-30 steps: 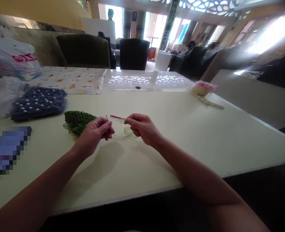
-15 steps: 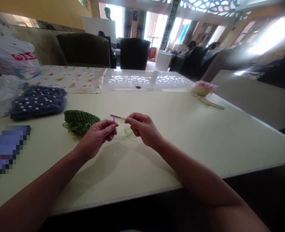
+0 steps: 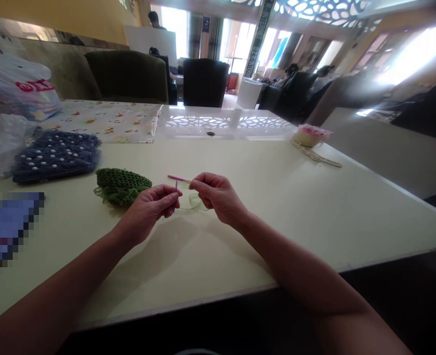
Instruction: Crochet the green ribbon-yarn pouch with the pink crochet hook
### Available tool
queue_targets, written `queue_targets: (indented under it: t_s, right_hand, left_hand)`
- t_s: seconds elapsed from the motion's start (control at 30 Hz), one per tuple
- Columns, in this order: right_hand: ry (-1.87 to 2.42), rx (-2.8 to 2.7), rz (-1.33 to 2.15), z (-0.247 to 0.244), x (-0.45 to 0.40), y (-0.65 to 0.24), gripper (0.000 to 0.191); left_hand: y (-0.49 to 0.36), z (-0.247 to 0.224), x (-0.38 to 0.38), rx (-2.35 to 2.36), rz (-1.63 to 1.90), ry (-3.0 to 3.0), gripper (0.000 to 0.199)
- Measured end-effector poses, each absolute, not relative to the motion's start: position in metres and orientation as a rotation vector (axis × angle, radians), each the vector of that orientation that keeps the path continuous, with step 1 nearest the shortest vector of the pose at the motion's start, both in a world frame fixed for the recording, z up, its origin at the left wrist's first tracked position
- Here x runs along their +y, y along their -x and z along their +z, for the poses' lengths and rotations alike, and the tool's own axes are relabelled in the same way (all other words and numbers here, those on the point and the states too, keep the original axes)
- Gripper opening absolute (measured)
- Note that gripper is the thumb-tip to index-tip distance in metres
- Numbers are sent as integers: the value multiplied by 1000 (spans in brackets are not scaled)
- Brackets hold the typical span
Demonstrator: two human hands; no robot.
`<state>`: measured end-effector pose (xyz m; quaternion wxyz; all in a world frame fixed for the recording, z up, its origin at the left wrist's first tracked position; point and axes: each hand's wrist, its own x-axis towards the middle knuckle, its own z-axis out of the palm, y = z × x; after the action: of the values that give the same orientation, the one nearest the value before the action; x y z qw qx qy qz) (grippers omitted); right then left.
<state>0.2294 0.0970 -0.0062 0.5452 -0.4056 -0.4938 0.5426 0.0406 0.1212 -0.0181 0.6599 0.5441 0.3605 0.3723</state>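
Observation:
My left hand [image 3: 159, 201] is closed in a pinch on a thin purple stick [image 3: 176, 186], which stands nearly upright between thumb and finger. Just to its right, my right hand [image 3: 218, 195] pinches a pink stick [image 3: 177, 178] that points left, its tip above my left fingers. A pale green ribbon [image 3: 194, 201] loops on the table between and below both hands. Left of my left hand, close to the wrist, lies a dark green crocheted piece [image 3: 123, 185] with a ruffled edge.
A navy piece with white beads [image 3: 57, 155] and plastic bags [image 3: 21, 91] lie at the left, above a pixelated blue object [image 3: 9, 229]. A pink-topped basket [image 3: 312, 135] with cords stands at the back right of the table [image 3: 240, 266]. Chairs and people are beyond.
Both hands keep their grips and have barely moved. The purple stick has tilted slightly and its top sits a little lower. A person in the background has shifted left.

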Motion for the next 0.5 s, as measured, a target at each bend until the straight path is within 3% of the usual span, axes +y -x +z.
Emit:
queue_targets:
  t_s: [0.5]
  right_hand:
    - [927,-1171,1396,-9,95,-229,26]
  left_hand:
    - [-41,-21,123,803,848,-1329,19]
